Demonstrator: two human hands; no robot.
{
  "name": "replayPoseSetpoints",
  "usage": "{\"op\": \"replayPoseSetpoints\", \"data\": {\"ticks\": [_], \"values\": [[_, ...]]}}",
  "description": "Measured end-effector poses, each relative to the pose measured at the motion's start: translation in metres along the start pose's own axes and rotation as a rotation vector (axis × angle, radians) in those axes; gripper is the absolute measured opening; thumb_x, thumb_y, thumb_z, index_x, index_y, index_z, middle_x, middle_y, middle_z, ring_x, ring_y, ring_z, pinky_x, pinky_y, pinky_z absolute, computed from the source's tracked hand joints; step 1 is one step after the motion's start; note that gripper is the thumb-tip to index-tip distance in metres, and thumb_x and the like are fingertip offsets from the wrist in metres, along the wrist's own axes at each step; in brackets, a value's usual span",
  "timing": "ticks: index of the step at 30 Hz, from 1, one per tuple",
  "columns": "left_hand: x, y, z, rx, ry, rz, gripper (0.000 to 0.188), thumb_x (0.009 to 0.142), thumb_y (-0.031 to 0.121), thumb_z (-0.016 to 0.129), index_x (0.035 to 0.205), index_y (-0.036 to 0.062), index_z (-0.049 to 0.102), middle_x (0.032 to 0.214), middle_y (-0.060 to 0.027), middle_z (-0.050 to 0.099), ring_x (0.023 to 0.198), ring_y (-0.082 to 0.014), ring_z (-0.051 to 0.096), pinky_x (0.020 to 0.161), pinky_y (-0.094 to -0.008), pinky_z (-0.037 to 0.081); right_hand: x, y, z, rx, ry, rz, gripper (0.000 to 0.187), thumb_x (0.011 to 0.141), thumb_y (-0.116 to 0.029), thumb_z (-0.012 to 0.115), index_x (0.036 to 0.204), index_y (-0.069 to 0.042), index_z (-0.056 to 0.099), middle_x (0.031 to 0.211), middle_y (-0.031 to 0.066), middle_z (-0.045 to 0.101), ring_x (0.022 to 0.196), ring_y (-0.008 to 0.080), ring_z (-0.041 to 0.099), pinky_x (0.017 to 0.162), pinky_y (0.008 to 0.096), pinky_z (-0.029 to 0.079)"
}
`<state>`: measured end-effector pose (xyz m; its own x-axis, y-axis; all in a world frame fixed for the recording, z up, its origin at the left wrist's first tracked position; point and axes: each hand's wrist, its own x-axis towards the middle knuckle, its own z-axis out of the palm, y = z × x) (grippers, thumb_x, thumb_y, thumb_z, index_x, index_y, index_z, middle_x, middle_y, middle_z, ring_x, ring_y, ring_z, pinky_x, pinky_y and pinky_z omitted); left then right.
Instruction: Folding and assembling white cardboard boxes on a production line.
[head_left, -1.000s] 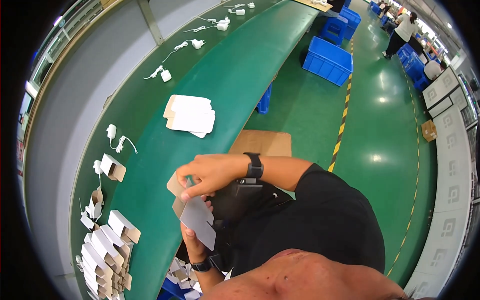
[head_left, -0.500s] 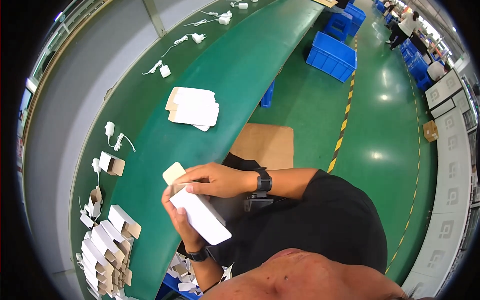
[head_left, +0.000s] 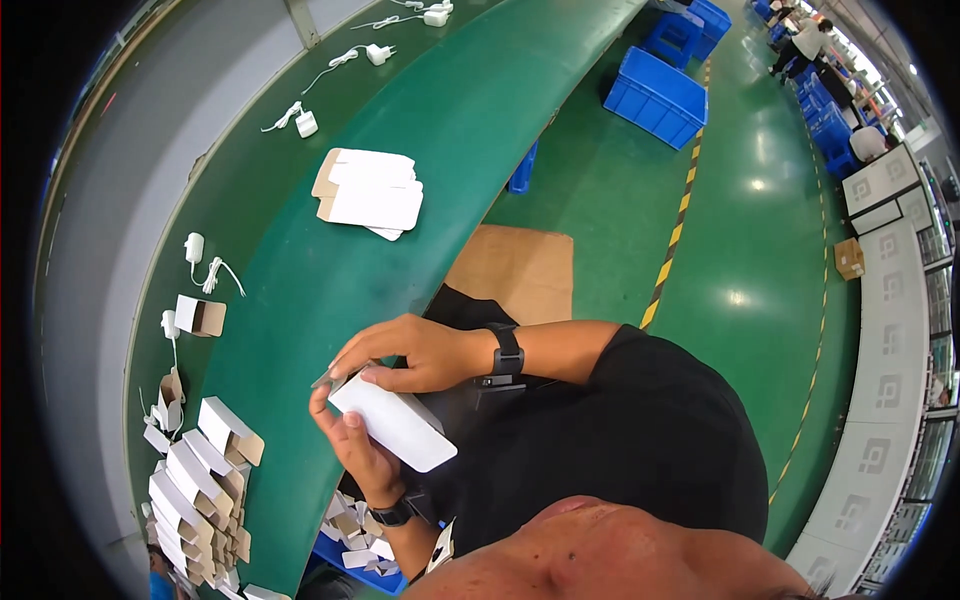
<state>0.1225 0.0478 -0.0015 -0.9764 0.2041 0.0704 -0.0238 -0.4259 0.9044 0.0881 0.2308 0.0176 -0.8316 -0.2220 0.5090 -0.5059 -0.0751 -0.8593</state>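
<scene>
A small white cardboard box (head_left: 400,430) is held in both hands beside the near edge of the green bench (head_left: 310,300). My left hand (head_left: 368,458) wraps around its side from the left, thumb against the white face. At the box's upper end, my right hand (head_left: 422,352) is closed over the edge, its thumb on the box and its fingers bent toward the end flap. That flap shows only as a thin edge by the fingertips. The inside of the box is hidden.
Flattened white boxes (head_left: 375,195) lie on the bench, with white plug adapters (head_left: 306,123) along its far side. Several opened boxes (head_left: 190,500) stand at lower left. A blue bin of white cartons (head_left: 360,540) sits below the edge; a blue crate (head_left: 655,95) stands on the floor.
The pale end flap stuck out beyond my right fingers before; now it is folded in toward the box end. My right fingers have bent over it. The whole view has shifted slightly.
</scene>
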Motion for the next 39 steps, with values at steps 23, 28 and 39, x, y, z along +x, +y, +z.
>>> {"op": "replayPoseSetpoints", "data": {"ticks": [23, 28, 39], "values": [[0.009, 0.001, 0.002, 0.947, -0.197, 0.314, 0.054, 0.098, 0.010, 0.059, 0.145, -0.0030, 0.037, 0.142, -0.0188, 0.048, 0.129, -0.0270, 0.051, 0.110, -0.0404, 0.039, 0.008, -0.010, -0.047, 0.009, -0.062, 0.216, 0.018, 0.086, -0.010, 0.074, 0.103, -0.004, 0.076, 0.112, 0.0134, 0.072, 0.102, 0.0234, 0.068, 0.088, 0.0334, 0.054], [0.015, -0.009, 0.018, 0.438, -0.117, 0.166, 0.045, 0.099, 0.008, 0.059, 0.140, 0.0003, 0.042, 0.137, -0.0152, 0.052, 0.123, -0.0232, 0.053, 0.104, -0.0364, 0.043, 0.007, -0.006, -0.056, 0.077, -0.161, 0.294, 0.023, 0.087, -0.005, 0.070, 0.109, -0.001, 0.074, 0.119, 0.0168, 0.070, 0.111, 0.0241, 0.066, 0.096, 0.0366, 0.052], [0.061, -0.008, -0.014, 0.160, -0.094, -0.011, 0.043, 0.100, 0.005, 0.055, 0.139, 0.0049, 0.038, 0.130, -0.0156, 0.054, 0.117, -0.0205, 0.054, 0.098, -0.0348, 0.045, 0.031, 0.032, -0.043, -0.039, -0.204, 0.185, 0.034, 0.098, -0.015, 0.058, 0.128, 0.000, 0.064, 0.143, 0.0192, 0.055, 0.137, 0.0330, 0.049, 0.112, 0.0425, 0.038]]}}
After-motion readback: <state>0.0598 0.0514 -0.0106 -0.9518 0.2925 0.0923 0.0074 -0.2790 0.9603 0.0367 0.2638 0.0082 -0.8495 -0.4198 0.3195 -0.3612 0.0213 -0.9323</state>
